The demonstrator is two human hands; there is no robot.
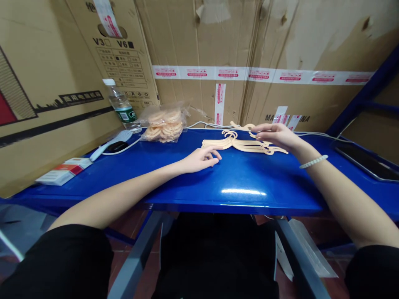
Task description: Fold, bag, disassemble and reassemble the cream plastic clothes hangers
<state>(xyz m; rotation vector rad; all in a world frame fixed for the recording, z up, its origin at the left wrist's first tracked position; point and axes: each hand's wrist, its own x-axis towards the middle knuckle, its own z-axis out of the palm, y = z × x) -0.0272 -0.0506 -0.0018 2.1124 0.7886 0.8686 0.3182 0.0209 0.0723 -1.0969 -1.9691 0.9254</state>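
A stack of peach-coloured plastic clothes hangers [249,145] lies on the blue table, hooks pointing toward the back. My left hand [202,160] rests at the near left end of this stack, fingers loosely bent and apart, with nothing in it. Over the right part of the stack is my right hand [277,135], wearing a pale beaded bracelet [313,161]. Its fingers and thumb close on a single hanger [241,127], partly covered by the hand. At the back left, a clear plastic bag [166,123] holds many more such hangers.
Left of the bag stand a water bottle [123,109], a black oval object [117,146] and a white-and-orange box [65,171]. A phone-like dark slab [369,162] lies at right. Cardboard [193,45] walls the back; white cable [199,123] runs along it. The blue table's [193,195] front edge is near me.
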